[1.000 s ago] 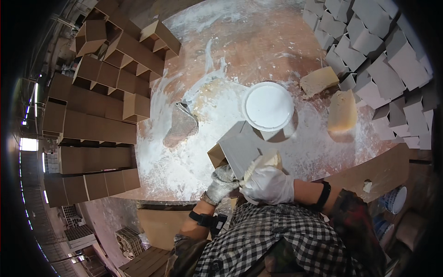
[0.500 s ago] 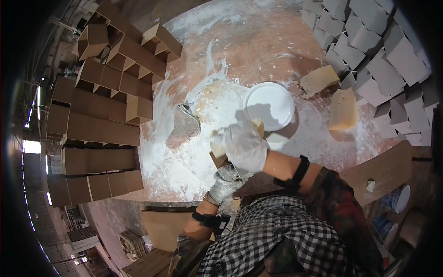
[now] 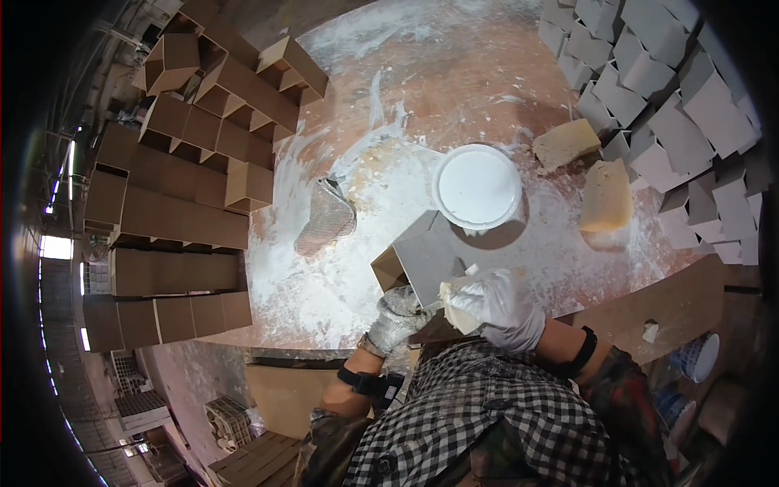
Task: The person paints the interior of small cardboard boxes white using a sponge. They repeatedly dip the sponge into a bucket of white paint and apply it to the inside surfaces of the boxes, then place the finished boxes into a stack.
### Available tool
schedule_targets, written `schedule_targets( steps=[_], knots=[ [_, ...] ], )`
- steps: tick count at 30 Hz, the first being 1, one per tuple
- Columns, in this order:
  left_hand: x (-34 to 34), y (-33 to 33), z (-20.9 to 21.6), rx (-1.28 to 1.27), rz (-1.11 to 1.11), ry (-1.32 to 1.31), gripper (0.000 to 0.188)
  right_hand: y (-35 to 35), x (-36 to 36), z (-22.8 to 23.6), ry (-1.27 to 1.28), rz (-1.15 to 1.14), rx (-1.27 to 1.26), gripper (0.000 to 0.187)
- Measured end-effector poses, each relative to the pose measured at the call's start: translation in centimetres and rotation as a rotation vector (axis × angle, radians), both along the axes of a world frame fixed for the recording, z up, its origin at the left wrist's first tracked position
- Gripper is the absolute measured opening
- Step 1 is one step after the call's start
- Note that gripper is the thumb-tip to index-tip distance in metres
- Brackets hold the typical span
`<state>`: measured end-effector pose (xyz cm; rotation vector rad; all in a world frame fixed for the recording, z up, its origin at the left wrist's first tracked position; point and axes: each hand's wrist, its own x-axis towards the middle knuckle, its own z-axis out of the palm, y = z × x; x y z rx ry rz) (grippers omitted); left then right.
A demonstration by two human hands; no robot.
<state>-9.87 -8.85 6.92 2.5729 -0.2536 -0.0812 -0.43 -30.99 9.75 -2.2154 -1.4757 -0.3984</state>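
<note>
**Sponge on a square box at the powdered table's near edge**

At the near edge of the white-dusted table (image 3: pixel 487 89), the left hand (image 3: pixel 398 318), gloved, grips the near corner of an open square box (image 3: pixel 422 261) tilted on edge. Just right of it, the gloved right hand (image 3: pixel 499 307) is closed around a pale sponge (image 3: pixel 458 302), which touches the box's grey face. Beyond the box stands a white bucket (image 3: pixel 477 187); a mesh pad (image 3: pixel 326 217) lies to its left. Two yellow sponge blocks (image 3: pixel 604 195) sit further right. Stacked brown boxes (image 3: pixel 178 195) fill the left side, grey ones (image 3: pixel 673 105) the right.
</note>
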Motion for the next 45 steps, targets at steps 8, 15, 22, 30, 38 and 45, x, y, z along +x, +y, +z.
schedule_targets(
  steps=[8,15,22,30,38,45],
  knots=[
    [-0.1,-0.2,1.5,-0.671,0.292,0.178,0.019,-0.1,1.5,3.3,1.017,0.092,0.323,0.023],
    [2.2,-1.3,7.6,-1.148,0.572,0.361,0.034,0.1,3.0,4.5,0.220,0.133,0.256,0.024],
    [4.5,0.0,6.2,-1.569,0.719,0.510,0.041,3.3,3.5,3.7,0.257,-0.139,-0.260,0.044],
    [3.0,2.5,-0.7,-2.121,0.495,0.258,0.034,4.3,3.9,2.8,0.211,-0.158,-0.158,0.026],
    [3.6,5.5,-7.2,-0.736,0.050,0.222,0.033,4.3,4.1,2.5,0.184,-0.156,-0.159,0.033],
    [4.7,6.0,-9.6,-0.212,-0.117,0.313,0.046,3.5,3.6,0.9,0.182,0.072,-0.055,0.024]
  ],
)
